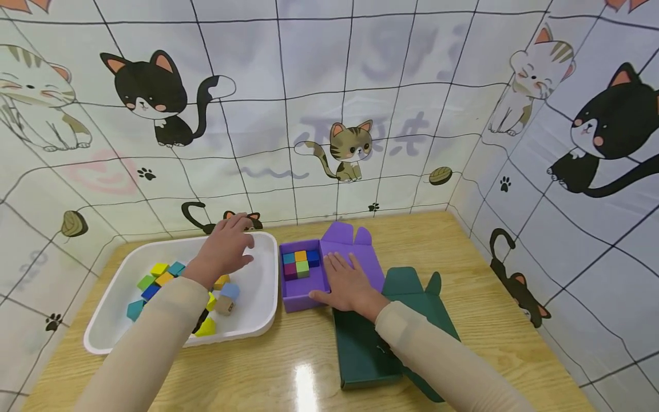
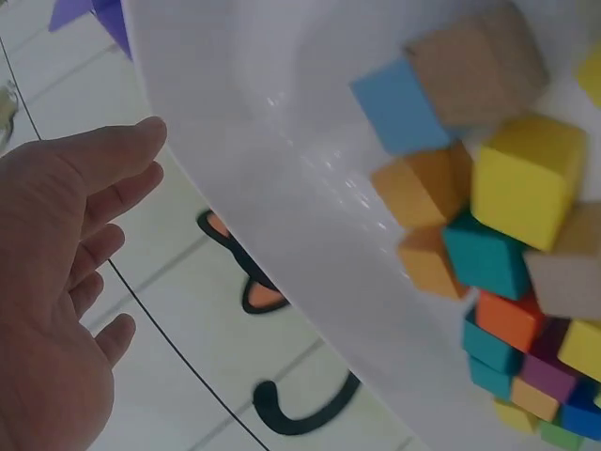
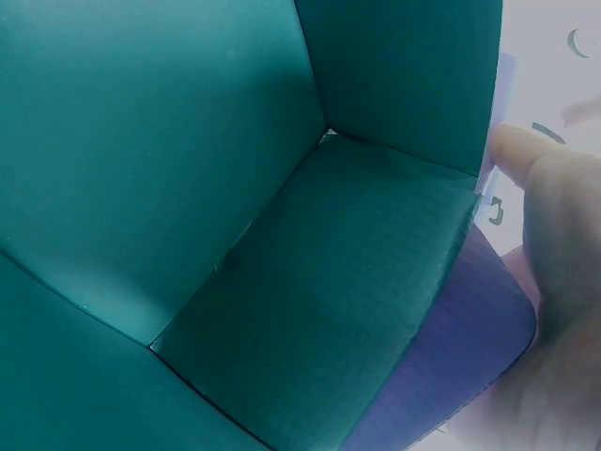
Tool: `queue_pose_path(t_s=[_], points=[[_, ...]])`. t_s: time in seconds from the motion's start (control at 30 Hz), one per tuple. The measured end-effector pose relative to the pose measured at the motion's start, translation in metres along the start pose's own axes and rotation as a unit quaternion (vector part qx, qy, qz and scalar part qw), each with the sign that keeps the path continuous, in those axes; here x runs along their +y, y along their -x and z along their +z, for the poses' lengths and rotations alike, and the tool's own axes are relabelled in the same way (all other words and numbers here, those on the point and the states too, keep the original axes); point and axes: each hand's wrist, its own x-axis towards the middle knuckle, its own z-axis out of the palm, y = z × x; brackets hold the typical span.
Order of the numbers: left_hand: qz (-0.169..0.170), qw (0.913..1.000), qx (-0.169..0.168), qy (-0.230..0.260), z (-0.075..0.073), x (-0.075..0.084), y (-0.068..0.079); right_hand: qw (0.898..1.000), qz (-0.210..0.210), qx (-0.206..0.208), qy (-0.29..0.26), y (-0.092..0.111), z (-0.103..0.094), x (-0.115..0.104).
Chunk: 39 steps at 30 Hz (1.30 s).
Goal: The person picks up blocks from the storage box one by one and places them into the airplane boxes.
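Note:
My left hand (image 1: 222, 252) is held over the white tray (image 1: 259, 286) with its fingers loosely bent and nothing in them. In the left wrist view that hand (image 2: 66, 263) appears beside the tray rim, away from the cubes. Colored cubes, including a yellow one (image 2: 528, 177) and a light blue one (image 2: 402, 108), lie in the tray. The purple box (image 1: 296, 303) stands open, holding several cubes in its back part, among them a light green one (image 1: 302, 269). My right hand (image 1: 350, 286) rests with extended fingers on the box's right edge, its thumb by the front corner.
A dark green box (image 1: 362, 352) sits open to the right of the purple box, under my right forearm. Its inside (image 3: 319, 272) fills much of the right wrist view. A cat-print sheet (image 1: 319, 86) hangs behind the wooden table (image 1: 427, 240).

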Motion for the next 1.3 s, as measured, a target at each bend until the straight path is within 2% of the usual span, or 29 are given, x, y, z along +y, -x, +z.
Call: queue_pose_path(t_s=[0.3, 0.53, 0.83, 1.0, 1.3], points=[[-0.027, 0.9991, -0.011, 0.029, 0.011, -0.032, 0.032, 1.000, -0.001, 0.000, 0.000, -0.002, 0.002, 0.001], [-0.044, 0.9976, -0.038, 0.036, 0.025, -0.045, 0.050, 1.000, 0.002, 0.003, -0.007, -0.001, 0.002, 0.002], [-0.063, 0.9957, -0.061, 0.030, 0.039, -0.050, 0.055, 1.000, -0.002, 0.001, -0.004, -0.001, 0.001, 0.002], [-0.068, 0.9945, -0.068, 0.041, 0.041, -0.049, 0.056, 1.000, 0.003, -0.003, -0.003, -0.001, 0.002, 0.002], [-0.060, 0.9956, -0.066, 0.028, 0.043, -0.045, 0.054, 1.000, 0.001, 0.002, -0.008, -0.001, 0.003, 0.002]])
